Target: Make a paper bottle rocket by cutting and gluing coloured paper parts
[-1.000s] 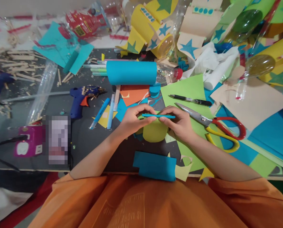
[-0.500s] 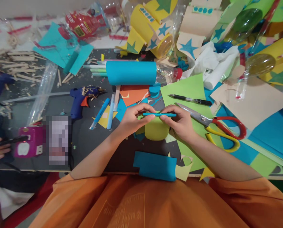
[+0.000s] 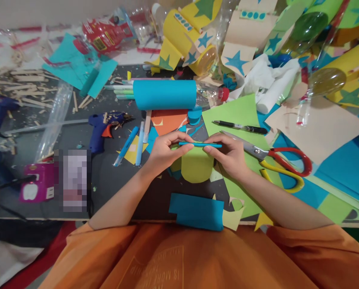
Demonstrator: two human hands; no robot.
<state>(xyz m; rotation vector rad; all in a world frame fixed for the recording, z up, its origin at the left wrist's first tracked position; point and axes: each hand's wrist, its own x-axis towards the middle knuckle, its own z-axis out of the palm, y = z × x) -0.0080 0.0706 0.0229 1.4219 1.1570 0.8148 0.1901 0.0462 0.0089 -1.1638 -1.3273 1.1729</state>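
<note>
Thumbs and fingertips of my left hand (image 3: 166,151) and my right hand (image 3: 229,153) pinch a thin blue paper roll (image 3: 199,145), one hand near each end, held level. Just below it shows a yellow-green paper piece with a rounded edge (image 3: 197,168); I cannot tell whether it hangs from the roll or lies beneath. Toward me, at the table edge, lies a folded blue paper piece (image 3: 197,210). Beyond my hands rests a plastic bottle wrapped in blue paper (image 3: 165,94), lying on its side with its red cap to the right.
Scissors (image 3: 258,151) with red and yellow handles and a black pen (image 3: 239,127) lie on green paper (image 3: 236,110) to the right. A blue glue gun (image 3: 99,130), blue markers (image 3: 126,146) and a magenta box (image 3: 36,182) are left. Decorated paper-wrapped bottles (image 3: 179,38) crowd the back.
My hands keep their pinch on the blue paper roll, which has barely shifted. At the far left, another person's hand has left the cable by the magenta box and is out of view.
</note>
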